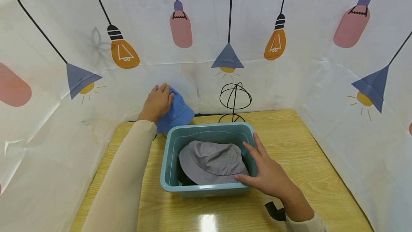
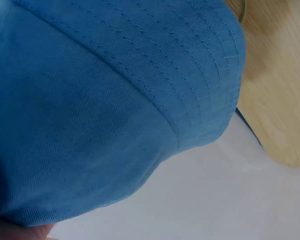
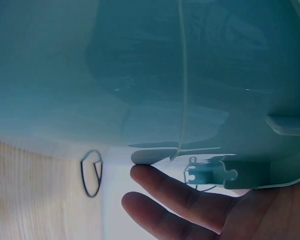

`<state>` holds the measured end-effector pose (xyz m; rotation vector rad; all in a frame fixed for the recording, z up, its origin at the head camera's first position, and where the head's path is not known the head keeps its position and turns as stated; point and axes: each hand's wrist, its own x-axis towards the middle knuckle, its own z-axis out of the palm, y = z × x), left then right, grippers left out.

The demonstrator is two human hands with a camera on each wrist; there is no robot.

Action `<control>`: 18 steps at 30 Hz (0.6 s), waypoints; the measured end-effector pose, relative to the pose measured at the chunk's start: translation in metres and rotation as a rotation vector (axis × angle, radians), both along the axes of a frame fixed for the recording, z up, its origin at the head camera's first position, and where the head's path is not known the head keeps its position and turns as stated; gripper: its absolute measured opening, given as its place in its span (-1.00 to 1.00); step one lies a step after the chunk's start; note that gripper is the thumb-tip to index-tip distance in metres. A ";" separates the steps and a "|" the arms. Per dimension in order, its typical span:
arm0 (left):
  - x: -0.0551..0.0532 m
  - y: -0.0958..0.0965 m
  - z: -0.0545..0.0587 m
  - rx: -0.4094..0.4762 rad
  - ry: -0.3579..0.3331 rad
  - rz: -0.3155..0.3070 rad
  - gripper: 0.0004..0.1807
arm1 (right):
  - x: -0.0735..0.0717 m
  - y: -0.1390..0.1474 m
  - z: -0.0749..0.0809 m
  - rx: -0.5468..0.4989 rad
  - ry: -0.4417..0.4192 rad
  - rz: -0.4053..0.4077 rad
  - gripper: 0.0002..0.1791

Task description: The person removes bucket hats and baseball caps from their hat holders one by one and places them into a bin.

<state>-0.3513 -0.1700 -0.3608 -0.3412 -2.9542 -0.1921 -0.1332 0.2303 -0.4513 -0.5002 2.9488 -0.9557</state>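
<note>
At the back left, my left hand grips the crown of a blue bucket hat, whose brim hangs down beside the bin. Stitched blue cloth fills most of the left wrist view and hides nearly all of that hand. My right hand spreads over the right side of a teal plastic bin, its thumb by the front rim. From the right wrist, straight fingers show against the bin's outer wall. Inside the bin lies a grey bucket hat over something dark, mostly hidden.
A black wire hat stand stands behind the bin near the table's back edge. A white sheet printed with lamps hangs around the wooden table. A black strap shows by my right wrist.
</note>
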 end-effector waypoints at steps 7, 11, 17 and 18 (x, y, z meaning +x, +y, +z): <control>0.001 -0.001 0.000 0.034 -0.043 0.039 -0.41 | 0.000 0.000 0.000 -0.003 -0.001 -0.003 0.18; -0.001 0.000 0.000 0.007 0.000 0.000 -0.41 | 0.001 0.000 0.001 -0.009 -0.008 -0.006 0.17; 0.000 0.001 0.004 0.016 0.044 -0.001 -0.43 | 0.001 -0.001 0.001 -0.004 -0.001 -0.008 0.16; 0.000 0.001 0.005 0.019 0.048 0.002 -0.43 | 0.001 -0.001 0.001 -0.004 -0.002 -0.007 0.15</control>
